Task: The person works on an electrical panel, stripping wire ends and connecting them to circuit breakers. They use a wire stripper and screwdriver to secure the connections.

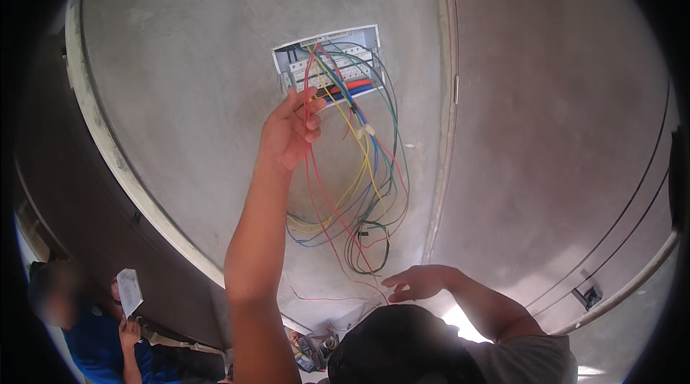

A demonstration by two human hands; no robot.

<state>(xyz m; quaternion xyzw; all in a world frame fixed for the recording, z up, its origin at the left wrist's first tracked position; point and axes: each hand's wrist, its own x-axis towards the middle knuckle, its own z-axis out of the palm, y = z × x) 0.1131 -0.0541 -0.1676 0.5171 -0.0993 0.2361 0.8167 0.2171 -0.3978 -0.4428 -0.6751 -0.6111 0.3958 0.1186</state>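
Note:
My left hand (291, 129) is raised to the wall, its fingers closed around thin red wires (308, 86). These run down from an open white breaker box (279, 62) and hang below the hand. Inside the box are rows of white breakers (316, 68). Red and blue thicker pieces (357, 86) lie along its lower edge, close to my fingertips. Yellow, blue and green wires (374, 147) spill out and loop down the wall to the right of my hand. Lower down, a dark green coil (368, 247) hangs among them. My right hand does not show.
Below, a person with a dark head (402, 352) and grey sleeve holds a hand (417, 283) near the wire ends. At lower left, another person in blue (97, 337) holds a white sheet (129, 290). Tools (309, 348) lie low down. A trim strip (444, 111) runs beside the box.

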